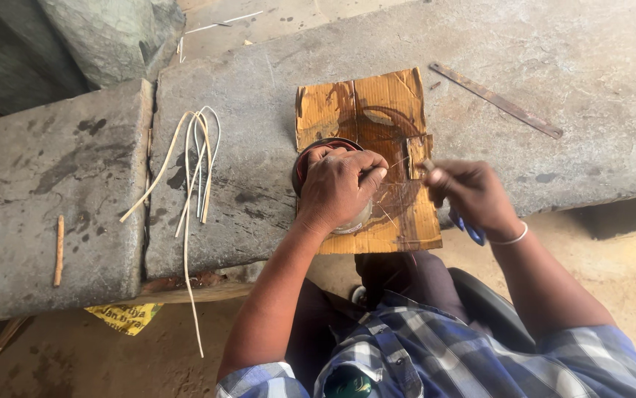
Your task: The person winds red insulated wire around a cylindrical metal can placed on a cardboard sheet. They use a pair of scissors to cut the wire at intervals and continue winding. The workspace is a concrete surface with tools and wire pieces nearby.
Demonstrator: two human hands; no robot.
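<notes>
My left hand presses down on a round coil of dark red wire, which rests on a stained piece of brown cardboard. My right hand is closed around a tool with blue handles, its tip near a small brown cardboard scrap. Thin wire strands run between the two hands. Most of the coil is hidden under my left hand.
A grey stone slab serves as the bench. A bundle of pale thin sleeves lies to the left, a small stick further left. A rusty metal strip lies at the right. Yellow paper sits under the slab's edge.
</notes>
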